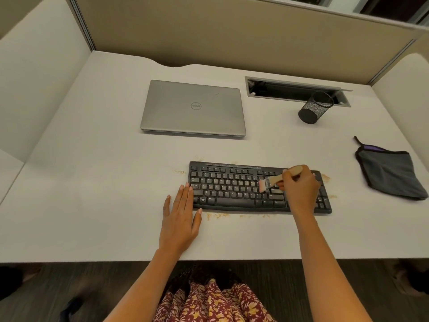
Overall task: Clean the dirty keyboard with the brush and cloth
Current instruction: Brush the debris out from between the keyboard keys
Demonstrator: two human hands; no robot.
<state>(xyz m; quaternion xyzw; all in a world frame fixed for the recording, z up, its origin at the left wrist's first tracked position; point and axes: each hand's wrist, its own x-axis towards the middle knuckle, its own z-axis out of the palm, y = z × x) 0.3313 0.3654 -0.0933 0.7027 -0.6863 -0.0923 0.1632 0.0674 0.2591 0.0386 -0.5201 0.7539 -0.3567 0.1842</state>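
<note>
On the white tabletop [92, 194] the keyboard [232, 189] lies left to right in front of me, my left hand [180, 219] flat with straight fingers against its left end, my right hand [299, 189] gripping the brush [274, 180] on the keys right of middle, nearer the cloth [390, 173].
</note>
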